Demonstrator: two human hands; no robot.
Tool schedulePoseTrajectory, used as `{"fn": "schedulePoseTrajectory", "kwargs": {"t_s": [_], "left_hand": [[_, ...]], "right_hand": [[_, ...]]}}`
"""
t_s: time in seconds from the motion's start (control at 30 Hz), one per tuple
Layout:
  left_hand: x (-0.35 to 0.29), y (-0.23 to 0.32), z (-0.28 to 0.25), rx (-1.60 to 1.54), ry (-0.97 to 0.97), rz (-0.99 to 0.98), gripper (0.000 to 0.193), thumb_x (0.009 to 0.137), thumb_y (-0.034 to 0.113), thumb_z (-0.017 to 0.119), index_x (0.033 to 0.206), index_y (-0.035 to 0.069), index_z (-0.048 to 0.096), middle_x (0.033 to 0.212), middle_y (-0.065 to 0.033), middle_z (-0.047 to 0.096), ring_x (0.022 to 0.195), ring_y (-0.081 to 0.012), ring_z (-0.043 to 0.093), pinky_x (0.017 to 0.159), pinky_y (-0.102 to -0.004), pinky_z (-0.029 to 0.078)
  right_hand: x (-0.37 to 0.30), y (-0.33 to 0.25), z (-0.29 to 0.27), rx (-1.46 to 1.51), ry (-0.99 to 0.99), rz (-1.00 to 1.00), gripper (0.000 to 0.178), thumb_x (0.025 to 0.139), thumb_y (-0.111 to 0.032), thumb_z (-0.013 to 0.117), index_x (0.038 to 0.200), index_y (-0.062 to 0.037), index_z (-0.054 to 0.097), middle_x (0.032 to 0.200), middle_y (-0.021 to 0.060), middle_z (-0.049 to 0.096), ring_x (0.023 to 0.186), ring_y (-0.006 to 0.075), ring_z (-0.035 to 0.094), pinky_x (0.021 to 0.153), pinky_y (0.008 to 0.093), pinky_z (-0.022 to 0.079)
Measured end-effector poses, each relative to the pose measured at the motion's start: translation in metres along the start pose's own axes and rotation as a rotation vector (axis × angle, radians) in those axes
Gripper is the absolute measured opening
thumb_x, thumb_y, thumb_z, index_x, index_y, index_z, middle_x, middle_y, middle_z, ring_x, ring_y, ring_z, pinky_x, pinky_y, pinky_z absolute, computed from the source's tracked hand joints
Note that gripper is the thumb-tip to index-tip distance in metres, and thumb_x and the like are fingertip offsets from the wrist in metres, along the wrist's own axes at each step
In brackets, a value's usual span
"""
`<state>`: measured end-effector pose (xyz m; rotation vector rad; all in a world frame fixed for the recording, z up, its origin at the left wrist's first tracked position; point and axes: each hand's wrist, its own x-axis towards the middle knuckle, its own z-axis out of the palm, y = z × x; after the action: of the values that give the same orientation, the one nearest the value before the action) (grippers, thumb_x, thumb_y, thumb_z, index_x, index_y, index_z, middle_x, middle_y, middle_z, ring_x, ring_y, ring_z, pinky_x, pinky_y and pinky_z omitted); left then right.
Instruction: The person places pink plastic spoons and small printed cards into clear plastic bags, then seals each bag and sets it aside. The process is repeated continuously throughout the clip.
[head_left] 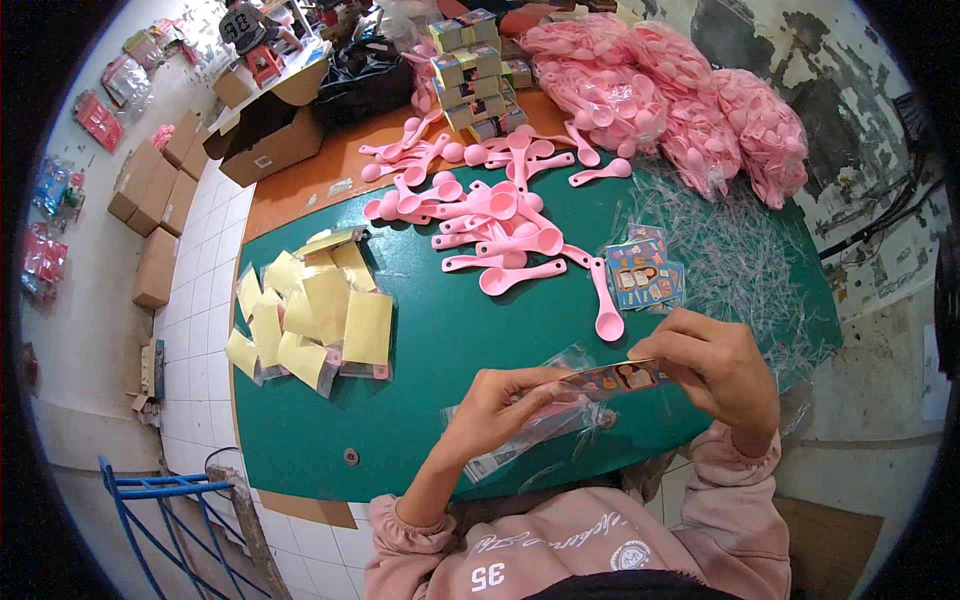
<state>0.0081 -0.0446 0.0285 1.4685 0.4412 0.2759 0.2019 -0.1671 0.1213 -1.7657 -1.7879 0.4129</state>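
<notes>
Both of my hands are at the near edge of the green table, on either side of a printed card (632, 377). My left hand (500, 408) pinches the card's left end between thumb and fingers. At the other end, the fingers of my right hand (722, 372) close on its edge. Below the card lies a clear plastic bag (522, 440), partly hidden under my left hand; I cannot tell whether that hand also grips it. Just beyond my right hand is a small pile of blue printed cards (645, 282). A pink spoon (608, 318) lies beside them.
Pink spoons (500, 205) are heaped mid-table. Yellow-backed packs (325, 300) lie left, clear plastic strips (730, 250) right. Behind stand bundled cards (468, 85), bags of pink spoons (660, 90) and a cardboard box (270, 140). A blue metal frame (165, 490) stands lower left; another person (250, 30) sits far off.
</notes>
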Motion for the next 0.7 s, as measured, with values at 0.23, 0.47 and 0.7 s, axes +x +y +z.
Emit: {"fn": "schedulePoseTrajectory", "kwargs": {"t_s": [0.23,0.47,0.7], "left_hand": [[0.002,0.021,0.004,0.164,-0.09,-0.006,0.025,0.085,0.011,0.057,0.109,0.004,0.061,0.084,-0.0087,0.067,0.074,-0.0051,0.056,0.068,-0.0235,0.047],[-0.001,0.003,0.011,0.328,-0.024,0.173,0.062,0.084,0.017,0.058,0.137,0.013,0.027,0.079,-0.014,0.065,0.064,-0.0275,0.063,0.06,-0.0299,0.048],[-0.009,-0.005,-0.024,0.425,-0.153,-0.056,0.072,0.079,0.013,0.064,0.138,0.01,0.022,0.084,-0.0147,0.066,0.069,-0.0242,0.065,0.067,-0.0291,0.05]], "right_hand": [[-0.001,-0.015,0.006,-0.041,-0.109,-0.027,0.014,0.072,-0.003,0.061,0.085,-0.0053,0.057,0.077,0.0098,0.052,0.071,0.0282,0.057,0.062,0.0361,0.046],[0.016,0.007,0.038,0.03,-0.249,-0.077,0.013,0.073,-0.006,0.061,0.084,-0.0041,0.055,0.079,0.0112,0.054,0.072,0.0312,0.055,0.06,0.0363,0.045],[0.009,0.041,0.054,0.426,-0.214,0.225,0.015,0.069,-0.009,0.069,0.072,-0.0017,0.056,0.068,0.0057,0.055,0.059,0.0152,0.054,0.055,0.0298,0.043]]}}
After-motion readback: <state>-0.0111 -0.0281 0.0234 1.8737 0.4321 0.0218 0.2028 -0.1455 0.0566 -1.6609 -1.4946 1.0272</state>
